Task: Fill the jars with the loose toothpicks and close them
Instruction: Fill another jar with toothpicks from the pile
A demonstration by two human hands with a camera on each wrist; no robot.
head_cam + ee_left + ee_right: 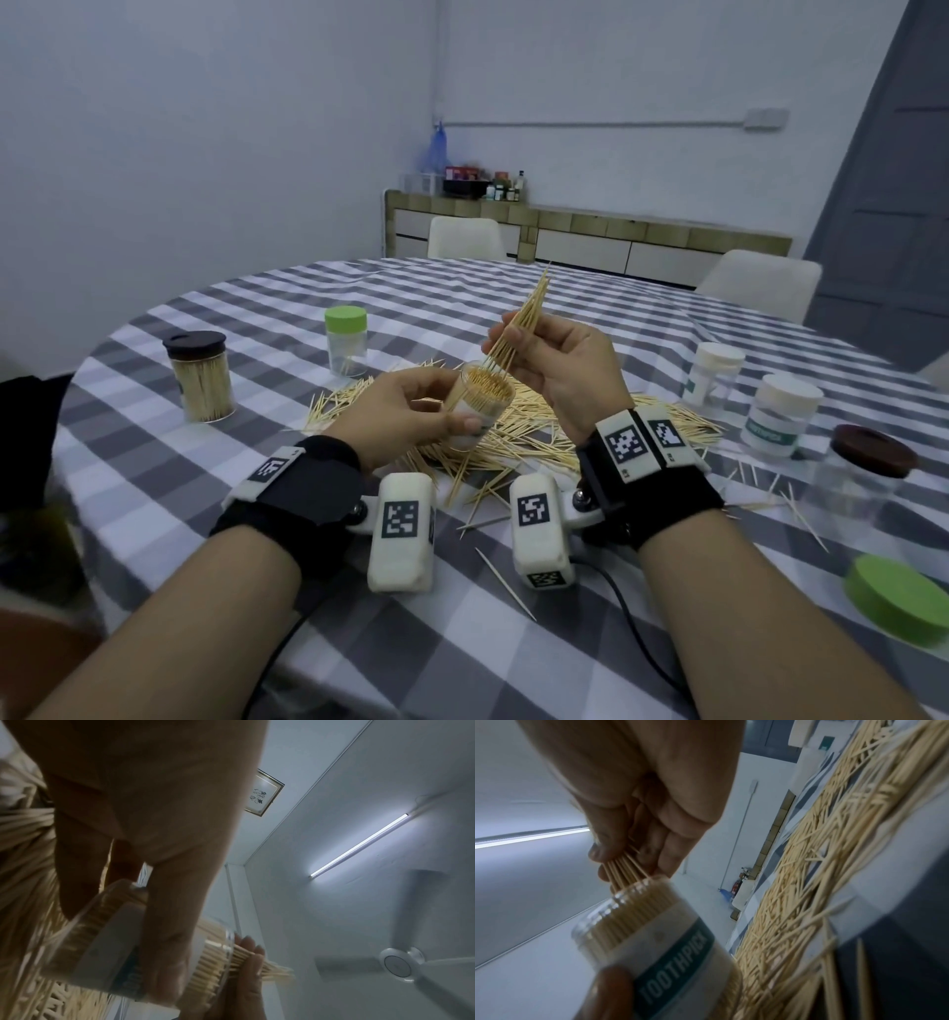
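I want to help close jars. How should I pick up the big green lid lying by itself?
Take the green lid by its round rim, coming from above. It lies flat on the table, so fingers on opposite sides should hold it.

Open checked cloth (pixel 318 606) is left nearest the body; passage is hemmed by brown-lidded full jar (pixel 201 376), green-lidded jar (pixel 346 341), white-lidded jars (pixel 781 414).

The head camera looks down at the table (pixel 359 308) from near; both wrist cameras, close, look upward and share the jar (pixel 107 943).
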